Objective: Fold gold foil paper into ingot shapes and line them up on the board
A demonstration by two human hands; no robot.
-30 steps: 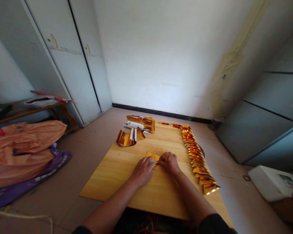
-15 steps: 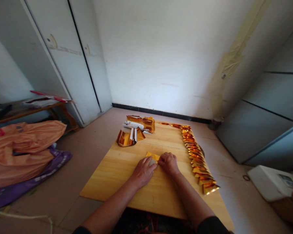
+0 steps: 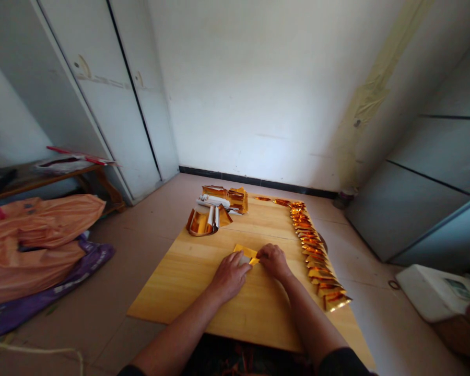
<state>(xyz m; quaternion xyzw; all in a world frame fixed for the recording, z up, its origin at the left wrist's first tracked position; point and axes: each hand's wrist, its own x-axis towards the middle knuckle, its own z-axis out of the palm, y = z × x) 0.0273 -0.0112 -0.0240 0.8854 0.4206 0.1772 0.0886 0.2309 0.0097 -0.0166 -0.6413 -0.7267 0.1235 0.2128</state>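
On the wooden board (image 3: 188, 282) lies a sheet of gold foil paper (image 3: 243, 249), its near edge partly turned over to show a grey-white side. My left hand (image 3: 232, 274) rests on the sheet's left part, fingers bent and pressing it down. Pinched at the right edge of the same sheet are the fingertips of my right hand (image 3: 273, 260). Along the board's right side runs an overlapping row of folded gold foil pieces (image 3: 315, 256). At the far left corner sit stacks of gold foil sheets (image 3: 203, 220), some showing white.
Grey cabinets (image 3: 113, 78) stand at left, and another grey cabinet (image 3: 423, 198) at right. An orange bag (image 3: 35, 245) and a purple bag (image 3: 62, 287) lie left of the board. A white box (image 3: 438, 292) is at lower right. A white wall (image 3: 258, 104) rises behind.
My right hand has shifted slightly right, and more gold shows between the two hands at the sheet's right end. The left hand stays nearly in place.
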